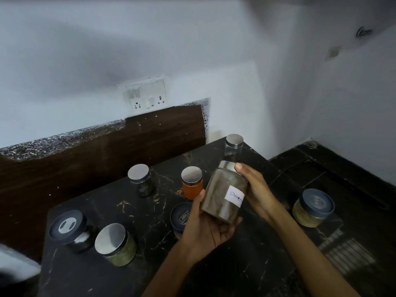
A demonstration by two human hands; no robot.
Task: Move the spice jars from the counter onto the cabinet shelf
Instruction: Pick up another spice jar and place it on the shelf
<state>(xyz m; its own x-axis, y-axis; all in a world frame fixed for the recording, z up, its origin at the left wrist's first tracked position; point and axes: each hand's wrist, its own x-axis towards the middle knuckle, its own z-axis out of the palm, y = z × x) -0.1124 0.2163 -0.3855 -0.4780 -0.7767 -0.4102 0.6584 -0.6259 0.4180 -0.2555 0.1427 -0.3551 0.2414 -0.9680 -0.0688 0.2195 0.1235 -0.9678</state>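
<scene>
Both hands hold labelled brown spice jar [225,194] tilted above black counter [107,275]: left hand [205,228] cups base, right hand [255,189] grips lid end. Orange jar [192,183] just behind on counter.

Your left hand [205,230] and right hand [257,189] hold the tilted jar [225,196] above the counter [132,213]; the rear jar [234,146] stands behind it, the front-left jar [115,243] to your left, the far jar [314,207] to your right.
</scene>
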